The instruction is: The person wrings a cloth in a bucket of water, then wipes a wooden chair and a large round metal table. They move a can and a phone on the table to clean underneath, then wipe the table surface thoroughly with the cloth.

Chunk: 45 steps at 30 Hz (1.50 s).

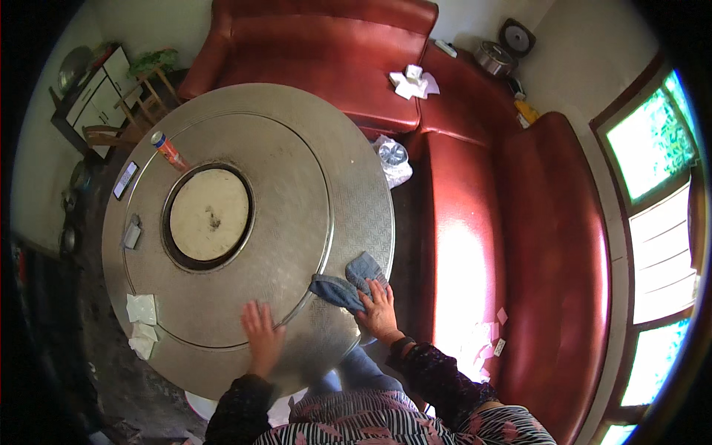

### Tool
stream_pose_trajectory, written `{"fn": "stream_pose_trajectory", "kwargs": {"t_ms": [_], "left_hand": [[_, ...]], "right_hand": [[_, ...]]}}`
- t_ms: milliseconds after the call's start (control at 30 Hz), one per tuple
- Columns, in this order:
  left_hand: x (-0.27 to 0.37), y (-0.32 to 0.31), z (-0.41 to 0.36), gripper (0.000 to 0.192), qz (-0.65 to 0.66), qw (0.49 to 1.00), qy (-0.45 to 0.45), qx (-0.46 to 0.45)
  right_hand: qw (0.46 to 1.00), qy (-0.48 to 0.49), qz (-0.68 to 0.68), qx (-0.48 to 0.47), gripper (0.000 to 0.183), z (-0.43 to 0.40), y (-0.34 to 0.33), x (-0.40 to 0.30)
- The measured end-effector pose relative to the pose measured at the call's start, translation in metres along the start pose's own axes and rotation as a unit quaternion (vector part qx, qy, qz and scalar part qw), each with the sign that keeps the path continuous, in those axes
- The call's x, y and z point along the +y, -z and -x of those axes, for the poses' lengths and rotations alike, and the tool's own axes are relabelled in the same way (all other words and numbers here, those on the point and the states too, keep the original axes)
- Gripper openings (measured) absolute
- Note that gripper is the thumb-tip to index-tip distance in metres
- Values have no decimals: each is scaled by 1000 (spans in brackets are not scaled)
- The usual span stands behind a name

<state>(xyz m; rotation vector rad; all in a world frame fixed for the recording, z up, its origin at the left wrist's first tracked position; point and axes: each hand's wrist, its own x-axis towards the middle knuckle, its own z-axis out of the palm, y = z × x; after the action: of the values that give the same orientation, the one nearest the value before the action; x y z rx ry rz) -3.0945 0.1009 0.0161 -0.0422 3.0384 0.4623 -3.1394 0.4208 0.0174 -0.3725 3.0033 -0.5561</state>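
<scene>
A blue-grey cloth (339, 292) lies bunched in two lobes across the near right rim of a round metal table (289, 222). My right hand (379, 311) holds it down against the rim, fingers stretched over its near edge. To the left, my left hand (261, 336) is slightly blurred, with its fingers apart and nothing in it. It is over the near part of the table, by the raised ring; whether it touches the surface I cannot tell. A pale round lid (209, 214) sits in the dark-rimmed opening left of the table's centre.
On the table are a red can (169, 151), a phone (125, 180), a small grey-white item (132, 232) and white tissue packets (141, 309). Red leather sofas (328, 50) border the far and right sides. A plastic-wrapped bundle (394, 158) stands between; playing cards (499, 347) lie right.
</scene>
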Motion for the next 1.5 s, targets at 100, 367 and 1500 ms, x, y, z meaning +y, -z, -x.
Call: {"fn": "stream_pose_trajectory", "kwargs": {"t_ms": [100,367,1500], "left_hand": [[45,-13,-26,80,10,999,-24,28],[63,-34,-46,82,-44,999,1,9],[183,-53,-172,71,25,856,472,211]], "right_hand": [[998,41,23,-30,57,-24,10,11],[981,186,6,-47,64,-217,42,80],[804,571,-47,-159,73,-336,43,27]]}}
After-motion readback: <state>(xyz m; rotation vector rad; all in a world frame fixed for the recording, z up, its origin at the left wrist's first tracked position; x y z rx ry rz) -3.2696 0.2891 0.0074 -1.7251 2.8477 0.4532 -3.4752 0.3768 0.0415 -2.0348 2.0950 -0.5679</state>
